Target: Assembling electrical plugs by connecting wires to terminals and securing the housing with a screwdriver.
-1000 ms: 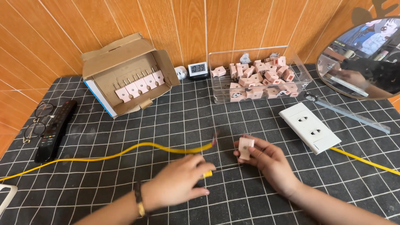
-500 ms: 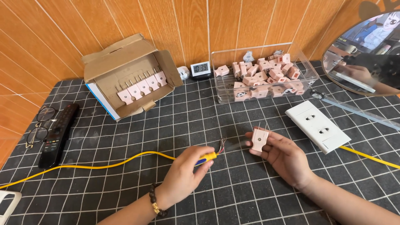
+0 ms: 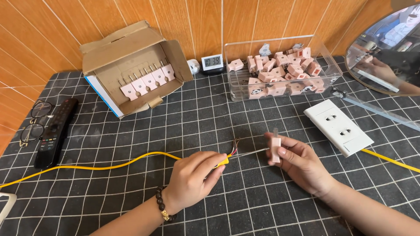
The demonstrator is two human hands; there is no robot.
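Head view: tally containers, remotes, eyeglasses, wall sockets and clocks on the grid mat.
Containers, an open cardboard box and a clear plastic bin: 2
Black remote control: 1
Dark-framed eyeglasses: 1
White double wall socket: 1
Small white digital clock: 1
Total: 6
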